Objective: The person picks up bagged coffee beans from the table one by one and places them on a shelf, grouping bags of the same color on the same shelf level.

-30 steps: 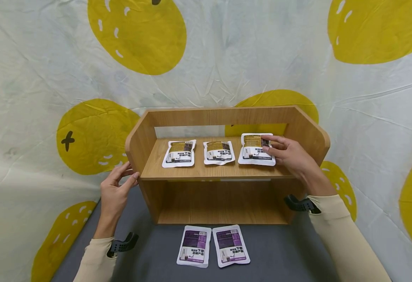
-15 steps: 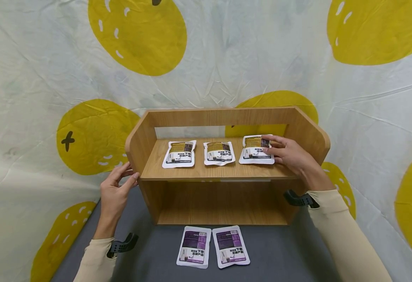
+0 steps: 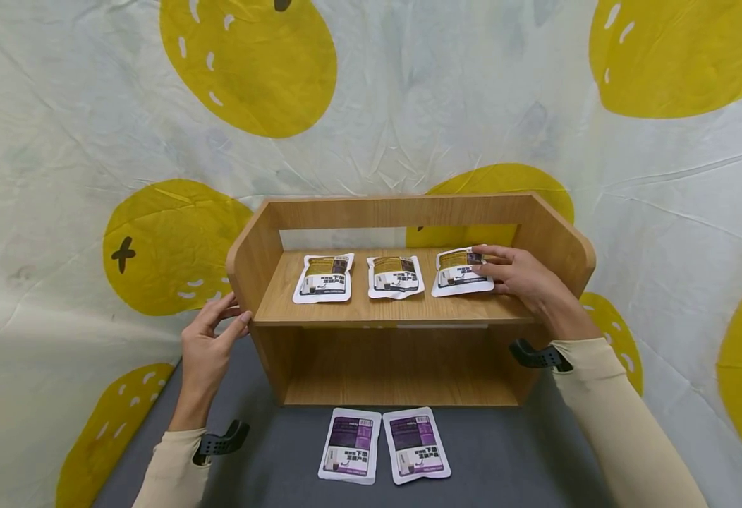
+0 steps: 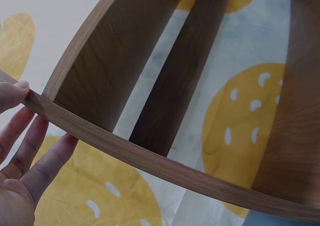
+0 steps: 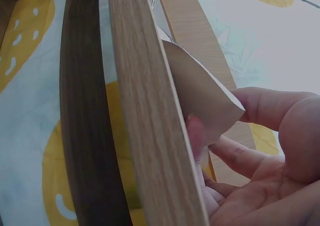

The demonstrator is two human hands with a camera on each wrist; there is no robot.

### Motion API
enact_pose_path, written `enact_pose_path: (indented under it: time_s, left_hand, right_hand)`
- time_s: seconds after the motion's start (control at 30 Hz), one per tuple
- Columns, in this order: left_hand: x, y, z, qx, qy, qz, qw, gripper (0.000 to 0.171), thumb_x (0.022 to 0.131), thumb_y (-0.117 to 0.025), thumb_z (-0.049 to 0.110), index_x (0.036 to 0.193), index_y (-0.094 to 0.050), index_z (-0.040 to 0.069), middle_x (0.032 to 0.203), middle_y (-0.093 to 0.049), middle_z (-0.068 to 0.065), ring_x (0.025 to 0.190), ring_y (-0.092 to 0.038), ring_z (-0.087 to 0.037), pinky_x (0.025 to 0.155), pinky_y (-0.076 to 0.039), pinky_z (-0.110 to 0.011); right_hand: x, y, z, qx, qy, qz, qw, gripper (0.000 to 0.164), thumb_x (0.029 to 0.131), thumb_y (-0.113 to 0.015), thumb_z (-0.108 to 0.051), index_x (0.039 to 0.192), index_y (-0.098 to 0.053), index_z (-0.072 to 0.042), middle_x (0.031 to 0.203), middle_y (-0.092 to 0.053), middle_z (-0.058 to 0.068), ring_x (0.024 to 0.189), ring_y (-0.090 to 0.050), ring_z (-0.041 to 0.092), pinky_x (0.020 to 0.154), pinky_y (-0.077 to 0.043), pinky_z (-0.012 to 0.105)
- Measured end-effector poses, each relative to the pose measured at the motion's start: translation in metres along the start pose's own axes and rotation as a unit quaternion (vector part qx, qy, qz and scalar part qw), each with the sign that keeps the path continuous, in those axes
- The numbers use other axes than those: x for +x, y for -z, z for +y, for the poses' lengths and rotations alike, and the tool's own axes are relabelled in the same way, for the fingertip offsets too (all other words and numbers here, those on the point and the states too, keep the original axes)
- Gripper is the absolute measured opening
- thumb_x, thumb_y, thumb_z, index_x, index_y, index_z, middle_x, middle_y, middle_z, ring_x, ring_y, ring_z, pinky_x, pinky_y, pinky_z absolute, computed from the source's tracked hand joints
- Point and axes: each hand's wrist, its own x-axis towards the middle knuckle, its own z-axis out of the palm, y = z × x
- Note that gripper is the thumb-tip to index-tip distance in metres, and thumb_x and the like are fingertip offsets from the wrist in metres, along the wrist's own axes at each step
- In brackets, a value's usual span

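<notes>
Though tilted, rectangular pouch (image 3: 456, 276) (white-edged)

I log on my feed one two-tier shelf (image 3: 396, 212) on the table (image 3: 485, 458), cloth backdrop (image 3: 371, 99) behind. Upper tier (image 3: 360, 310), left to right: left pouch (image 3: 324, 279), middle pouch (image 3: 395, 276), right pouch (image 3: 457, 275). Before it, on the table: front-left pouch (image 3: 349, 446) beside front-right pouch (image 3: 416, 446). Left hand (image 3: 207, 346) at left side panel (image 3: 253, 268); right hand (image 3: 528, 284) at right pouch.

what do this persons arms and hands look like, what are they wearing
The left hand and right hand are bare, with no gloves. The left sleeve and right sleeve are long and plain cream. A black left wristband and matching right wristband jut inward near the cuffs.
</notes>
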Motion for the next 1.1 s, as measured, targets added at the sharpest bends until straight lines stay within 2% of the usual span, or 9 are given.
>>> enact_pose_path:
  time_s: [0.17,0.3,0.53,0.77,0.9,1.1]
  left_hand:
    - [-0.001,0.000,0.001,-0.003,0.002,0.001,1.0000,0.048,0.090,-0.073,-0.002,0.136,-0.066,0.012,0.115,-0.064,0.000,0.103,-0.068,-0.014,0.074,-0.063,-0.024]
    - [-0.001,0.000,0.001,-0.002,0.002,0.001,1.0000,0.048,0.091,-0.073,-0.002,0.136,-0.066,0.013,0.115,-0.064,0.000,0.103,-0.068,-0.014,0.074,-0.063,-0.024]
    - [-0.002,0.000,0.001,0.003,0.003,0.002,1.0000,0.048,0.091,-0.073,-0.002,0.136,-0.066,0.013,0.115,-0.064,0.000,0.103,-0.068,-0.014,0.074,-0.063,-0.023]
    - [-0.001,-0.001,0.002,-0.002,0.001,0.002,1.0000,0.048,0.091,-0.073,-0.003,0.136,-0.066,0.012,0.115,-0.064,0.000,0.102,-0.068,-0.010,0.074,-0.063,-0.023]
    - [-0.001,0.000,0.002,-0.002,0.000,0.001,1.0000,0.048,0.090,-0.073,-0.003,0.136,-0.066,0.011,0.115,-0.064,0.000,0.102,-0.068,-0.010,0.074,-0.063,-0.023]
    - [0.000,0.000,0.001,-0.001,0.000,0.001,1.0000,0.049,0.090,-0.074,-0.003,0.136,-0.067,0.012,0.116,-0.064,0.000,0.102,-0.068,-0.010,0.073,-0.063,-0.022]
  right_hand:
    - [-0.002,0.002,-0.002,-0.031,0.005,0.002,1.000,0.069,0.101,-0.064,-0.036,0.161,-0.034,-0.019,0.155,-0.036,0.025,0.121,-0.047,0.029,0.082,-0.052,0.015]
    - [-0.004,0.003,-0.002,-0.044,0.011,0.005,0.999,0.072,0.101,-0.064,-0.037,0.162,-0.031,-0.017,0.154,-0.038,0.025,0.120,-0.049,0.029,0.081,-0.053,0.013]
    - [-0.008,0.003,-0.001,-0.024,0.027,0.004,0.999,0.063,0.105,-0.058,-0.023,0.160,-0.031,-0.006,0.153,-0.042,0.025,0.121,-0.054,0.028,0.087,-0.058,0.017]
    - [-0.018,0.003,-0.001,-0.021,0.046,0.019,0.999,0.064,0.104,-0.061,-0.024,0.158,-0.034,-0.003,0.152,-0.040,0.026,0.123,-0.057,0.030,0.095,-0.058,0.024]
    - [-0.026,0.001,-0.001,-0.027,0.062,0.028,0.997,0.065,0.101,-0.066,-0.026,0.155,-0.038,-0.003,0.151,-0.042,0.023,0.119,-0.058,0.027,0.094,-0.059,0.024]
    - [-0.038,-0.005,0.002,-0.035,0.081,0.038,0.995,0.056,0.098,-0.069,-0.028,0.145,-0.051,-0.002,0.139,-0.052,0.017,0.105,-0.063,0.016,0.087,-0.059,0.020]
